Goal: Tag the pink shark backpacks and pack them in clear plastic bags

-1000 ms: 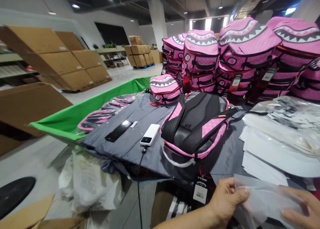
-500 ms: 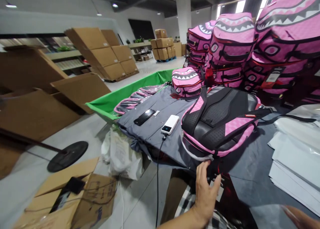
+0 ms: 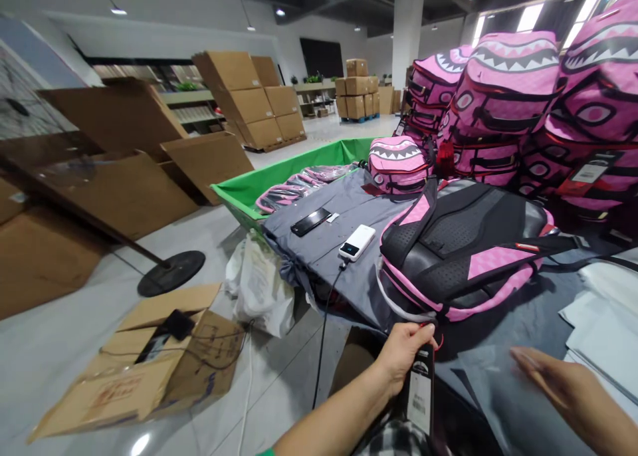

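Note:
A pink and black backpack lies on the grey-covered table with its straps and padded back facing up. At its near edge, my left hand is closed in a pinch at the top of a black hang tag with a white barcode label. A thin red cord loops beside those fingertips. To the right, my right hand is partly blurred, its fingers close together at a sheet of clear plastic, seemingly a bag. The thumb of that hand is hidden.
A white power bank with a cable and a black phone lie on the table's left. Stacked pink backpacks stand behind. White sheets lie at right. An opened carton sits on the floor.
My left hand has gone from open fingers to a pinch on the hang tag. My right hand has come further into view, moving left and up with the clear plastic. The view has turned left.

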Demonstrator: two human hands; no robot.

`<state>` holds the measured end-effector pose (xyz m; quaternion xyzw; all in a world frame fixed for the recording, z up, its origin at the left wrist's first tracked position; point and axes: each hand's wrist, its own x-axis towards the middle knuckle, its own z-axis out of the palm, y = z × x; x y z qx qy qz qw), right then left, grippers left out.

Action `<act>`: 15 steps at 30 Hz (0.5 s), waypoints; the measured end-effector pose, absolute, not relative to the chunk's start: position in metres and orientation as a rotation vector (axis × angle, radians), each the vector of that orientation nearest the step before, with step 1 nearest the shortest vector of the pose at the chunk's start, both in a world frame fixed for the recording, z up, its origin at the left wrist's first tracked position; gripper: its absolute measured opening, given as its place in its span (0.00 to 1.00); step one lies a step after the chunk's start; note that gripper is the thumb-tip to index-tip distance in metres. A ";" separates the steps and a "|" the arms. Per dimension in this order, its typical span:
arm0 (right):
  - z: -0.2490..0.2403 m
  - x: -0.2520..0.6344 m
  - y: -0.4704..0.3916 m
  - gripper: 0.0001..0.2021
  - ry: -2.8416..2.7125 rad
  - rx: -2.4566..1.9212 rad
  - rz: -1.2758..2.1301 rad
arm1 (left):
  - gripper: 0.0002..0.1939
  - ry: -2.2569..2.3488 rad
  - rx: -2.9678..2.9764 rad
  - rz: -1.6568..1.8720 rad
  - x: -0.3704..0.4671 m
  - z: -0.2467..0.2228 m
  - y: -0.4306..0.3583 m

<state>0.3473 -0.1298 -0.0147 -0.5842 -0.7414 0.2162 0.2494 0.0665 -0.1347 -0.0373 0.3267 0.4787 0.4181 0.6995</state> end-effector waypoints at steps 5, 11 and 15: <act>-0.021 0.288 -0.110 0.34 -2.088 -1.503 1.076 | 0.23 1.132 1.158 1.041 0.085 -0.032 -0.153; -0.010 0.255 -0.100 0.31 -1.702 -1.582 1.104 | 0.16 1.376 2.219 0.802 0.106 -0.068 -0.168; -0.009 0.242 -0.105 0.22 -1.681 -1.681 0.846 | 0.13 1.398 2.157 1.093 0.093 -0.077 -0.177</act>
